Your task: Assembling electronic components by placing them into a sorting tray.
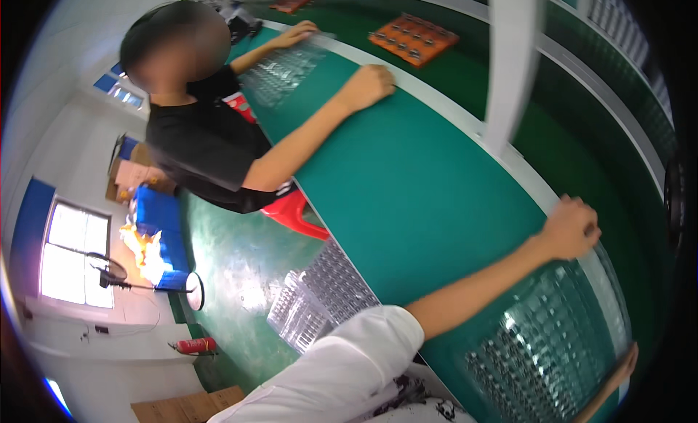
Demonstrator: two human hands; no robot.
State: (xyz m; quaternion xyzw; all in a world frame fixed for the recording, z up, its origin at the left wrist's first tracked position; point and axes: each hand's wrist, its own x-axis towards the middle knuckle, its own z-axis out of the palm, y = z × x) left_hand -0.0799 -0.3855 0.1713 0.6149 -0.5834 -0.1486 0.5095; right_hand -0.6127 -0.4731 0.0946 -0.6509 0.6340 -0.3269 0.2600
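My left hand (pixel 571 228) rests on the pale rail (pixel 534 187) along the far side of the green work surface (pixel 414 190). Its fingers are curled; whatever they may hold is hidden. My right hand (pixel 630 360) shows only in part at the lower right, beside the same rail, and its fingers cannot be made out. Between my arms lies a clear plastic blister tray (pixel 545 336) with rows of pockets. Small dark, shiny pieces sit in its nearer pockets, slightly blurred.
A co-worker in black (pixel 203 143) sits at left, both hands by the rail, near another clear tray (pixel 283 73). Beyond the rail, an orange tray (pixel 413 39) with round parts lies on a green belt. A white post (pixel 509 67) rises there. Clear trays (pixel 327 285) are stacked below the table.
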